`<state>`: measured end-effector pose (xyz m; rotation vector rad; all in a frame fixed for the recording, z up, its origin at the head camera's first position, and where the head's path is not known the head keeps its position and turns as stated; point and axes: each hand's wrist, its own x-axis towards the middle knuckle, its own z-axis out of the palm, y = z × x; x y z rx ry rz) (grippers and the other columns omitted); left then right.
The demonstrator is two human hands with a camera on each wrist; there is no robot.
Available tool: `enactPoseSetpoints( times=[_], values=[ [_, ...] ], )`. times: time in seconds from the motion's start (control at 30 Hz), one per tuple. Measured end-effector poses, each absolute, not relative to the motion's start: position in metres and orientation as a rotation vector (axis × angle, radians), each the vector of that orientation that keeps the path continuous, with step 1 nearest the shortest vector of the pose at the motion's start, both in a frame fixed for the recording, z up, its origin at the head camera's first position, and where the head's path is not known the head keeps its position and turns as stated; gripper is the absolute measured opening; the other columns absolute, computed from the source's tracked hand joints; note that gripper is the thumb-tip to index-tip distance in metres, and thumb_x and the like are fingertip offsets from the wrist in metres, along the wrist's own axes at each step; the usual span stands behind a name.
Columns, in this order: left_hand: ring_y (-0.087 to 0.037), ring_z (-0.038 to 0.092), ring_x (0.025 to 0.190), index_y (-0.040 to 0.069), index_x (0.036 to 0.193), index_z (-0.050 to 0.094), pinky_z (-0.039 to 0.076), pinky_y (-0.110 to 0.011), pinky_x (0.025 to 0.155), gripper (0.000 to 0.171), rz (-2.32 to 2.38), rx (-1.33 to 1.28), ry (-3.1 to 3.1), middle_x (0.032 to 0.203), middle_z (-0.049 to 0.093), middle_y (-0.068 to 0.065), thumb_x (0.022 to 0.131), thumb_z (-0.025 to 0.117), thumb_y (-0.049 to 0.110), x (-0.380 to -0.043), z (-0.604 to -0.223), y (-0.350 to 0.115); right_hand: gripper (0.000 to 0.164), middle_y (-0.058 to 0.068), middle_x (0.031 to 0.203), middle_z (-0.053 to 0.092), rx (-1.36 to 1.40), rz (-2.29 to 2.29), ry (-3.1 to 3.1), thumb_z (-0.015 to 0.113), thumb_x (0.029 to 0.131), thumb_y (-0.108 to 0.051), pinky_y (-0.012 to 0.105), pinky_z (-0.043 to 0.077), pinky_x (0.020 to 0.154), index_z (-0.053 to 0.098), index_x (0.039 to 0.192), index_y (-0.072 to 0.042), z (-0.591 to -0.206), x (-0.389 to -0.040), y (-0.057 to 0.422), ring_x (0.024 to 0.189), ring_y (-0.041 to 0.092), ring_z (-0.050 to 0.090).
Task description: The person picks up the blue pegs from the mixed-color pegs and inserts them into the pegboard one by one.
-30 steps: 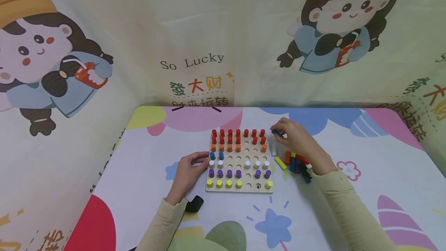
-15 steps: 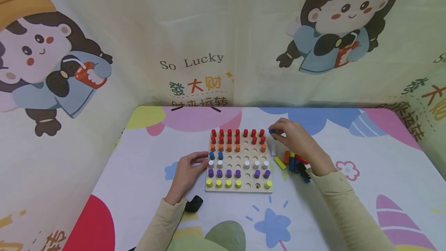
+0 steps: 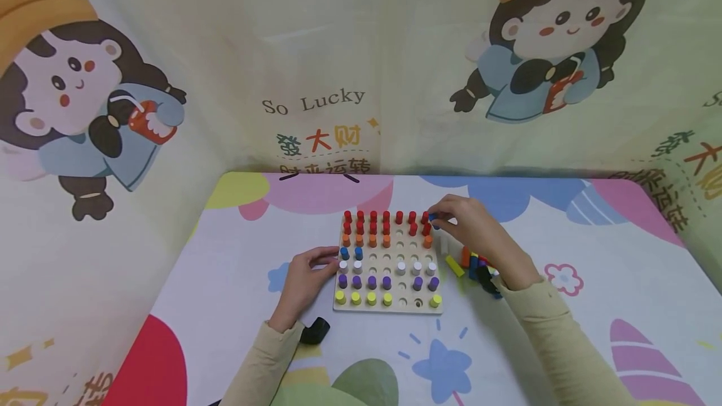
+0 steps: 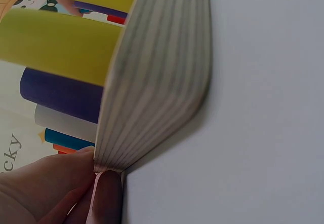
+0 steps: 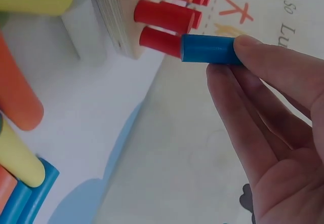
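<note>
A wooden pegboard [image 3: 389, 311] on the table carries upright pegs in colour rows: red at the back, then orange, blue, white, purple and yellow. Bare holes show mostly in its middle and right columns. My left hand [image 3: 307, 274] grips the board's left edge; in the left wrist view its fingertips sit at the layered wooden side [image 4: 162, 57]. With thumb and fingertips my right hand [image 3: 470, 224] pinches a blue peg [image 5: 210, 49] by one end. In the head view that peg is at the board's back right corner, beside the last red peg [image 3: 425, 217].
Right of the board lie a loose white peg [image 3: 444, 244], a yellow peg [image 3: 454, 266] and an orange peg [image 3: 465, 257]. More pegs lie in a pile, partly hidden behind a black device [image 3: 486, 279] at the right wrist. A printed curtain [image 3: 417, 80] stands behind the table.
My right hand has moved left with the blue peg, from outside the board to its back right corner. The left hand stays at the board's edge.
</note>
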<state>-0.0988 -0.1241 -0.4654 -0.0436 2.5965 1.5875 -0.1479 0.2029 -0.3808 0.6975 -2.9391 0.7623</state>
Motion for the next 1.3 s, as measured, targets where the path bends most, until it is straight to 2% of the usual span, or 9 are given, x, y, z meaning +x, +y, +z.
enactPoseSetpoints(
  times=[0.37, 0.63, 1.03, 1.3],
  values=[
    [-0.021, 0.068, 0.104, 0.011, 0.12, 0.071, 0.057, -0.036, 0.089, 0.029, 1.602, -0.036, 2.594, 0.113, 0.073, -0.006, 0.091, 0.072, 0.017, -0.098, -0.466, -0.123, 0.023, 0.009, 0.101, 0.072, 0.759, 0.776, -2.856, 0.075, 0.084, 0.001, 0.044, 0.059, 0.082, 0.074, 0.107, 0.0, -0.377, -0.142, 0.195, 0.09, 0.024, 0.071],
    [-0.021, 0.068, 0.104, 0.011, 0.119, 0.072, 0.056, -0.038, 0.091, 0.029, 1.597, -0.027, 2.601, 0.112, 0.073, -0.006, 0.091, 0.073, 0.017, -0.099, -0.466, -0.123, 0.026, 0.009, 0.104, 0.072, 0.744, 0.795, -2.89, 0.077, 0.084, -0.003, 0.042, 0.059, 0.084, 0.073, 0.11, -0.002, -0.371, -0.138, 0.188, 0.094, 0.024, 0.071],
    [-0.019, 0.068, 0.104, 0.013, 0.12, 0.071, 0.056, -0.039, 0.092, 0.03, 1.576, -0.076, 2.602, 0.111, 0.073, -0.003, 0.091, 0.073, 0.018, -0.095, -0.462, -0.126, 0.022, 0.007, 0.099, 0.072, 0.874, 0.828, -2.819, 0.075, 0.085, -0.001, 0.038, 0.06, 0.078, 0.074, 0.107, -0.001, -0.373, -0.139, 0.174, 0.084, 0.017, 0.069],
    [-0.019, 0.068, 0.104, 0.013, 0.12, 0.071, 0.057, -0.037, 0.091, 0.03, 1.604, -0.051, 2.579, 0.113, 0.072, -0.003, 0.09, 0.073, 0.017, -0.096, -0.463, -0.125, 0.027, 0.006, 0.101, 0.071, 0.797, 0.816, -2.91, 0.077, 0.085, -0.004, 0.035, 0.06, 0.078, 0.074, 0.111, -0.003, -0.369, -0.135, 0.165, 0.083, 0.014, 0.066]
  ],
)
